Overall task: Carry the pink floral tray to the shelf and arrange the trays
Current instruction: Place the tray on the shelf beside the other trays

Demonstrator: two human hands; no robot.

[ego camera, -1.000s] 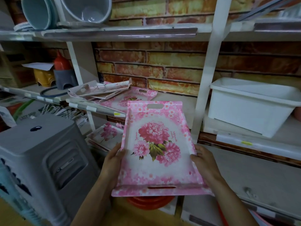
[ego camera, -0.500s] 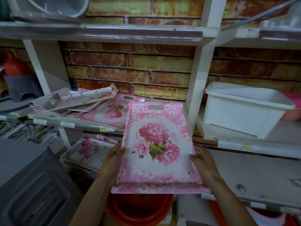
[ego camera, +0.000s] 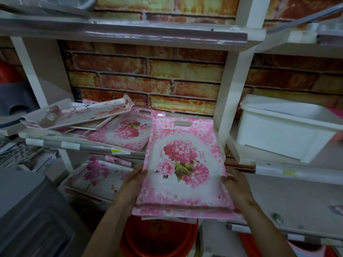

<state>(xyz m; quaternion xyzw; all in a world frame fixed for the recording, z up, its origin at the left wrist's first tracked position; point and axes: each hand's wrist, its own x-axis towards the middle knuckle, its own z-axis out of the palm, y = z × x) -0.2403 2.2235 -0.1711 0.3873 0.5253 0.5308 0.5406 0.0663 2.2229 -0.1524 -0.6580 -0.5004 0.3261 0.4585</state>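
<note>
glossy printed plastic pink floral tray [ego camera: 183, 164]; smooth matt white plastic tub [ego camera: 284, 130]; rough brick wall [ego camera: 148, 78]

Bare left hand [ego camera: 134, 183], bare right hand [ego camera: 235, 184], bare forearms [ego camera: 105, 227].

We can read nothing for certain. The small script flanking the blooms on the pink floral tray [ego camera: 182, 190] is too fine, and the yellow stickers [ego camera: 116, 151] on the shelf rail [ego camera: 83, 147] are blurred.

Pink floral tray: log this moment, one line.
pink floral tray: held | left hand: grips left edge | right hand: grips right edge
</note>
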